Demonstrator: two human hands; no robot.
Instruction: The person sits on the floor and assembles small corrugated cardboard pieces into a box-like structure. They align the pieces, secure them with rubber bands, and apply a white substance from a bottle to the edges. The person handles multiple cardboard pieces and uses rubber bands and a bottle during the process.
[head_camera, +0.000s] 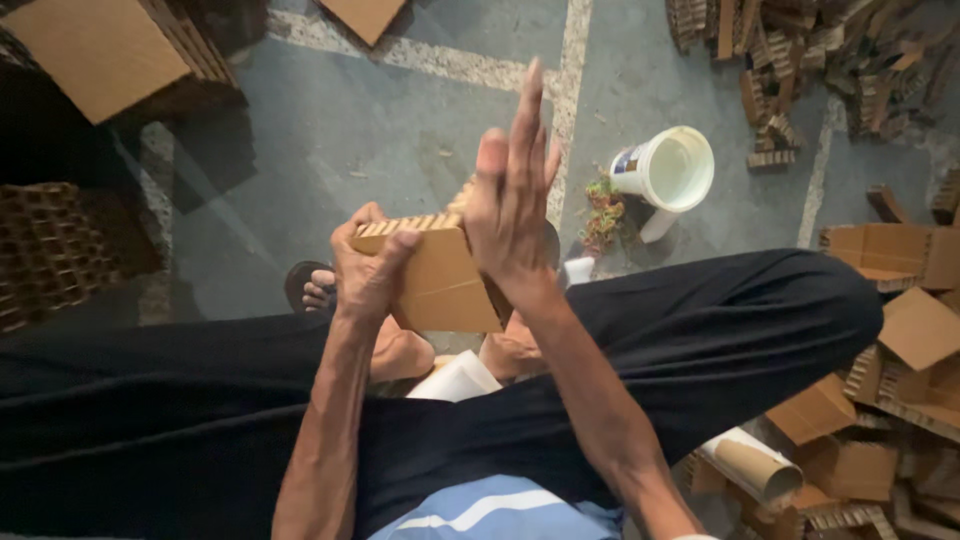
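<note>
Left hand (368, 268) grips cardboard block (440, 275); right hand (512, 195) flat, unclenched, against its right side.

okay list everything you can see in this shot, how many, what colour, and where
cardboard block: one, tan, ribbed top edge, centre, between both hands
bucket: one, white, tipped on the floor, upper right
cardboard scraps: many, brown, heaped top right
cardboard pieces: many, tan, piled at right edge
tube: one, brown with white wrap, lower right
flat sheet: one, tan, on a stack top left
honeycomb slab: one, dark brown, left edge
floor: grey, pale painted lines
trousers: black, across the lower frame
left hand: grips the block's left end
right hand: flat, fingers spread, against the block's right side
</note>
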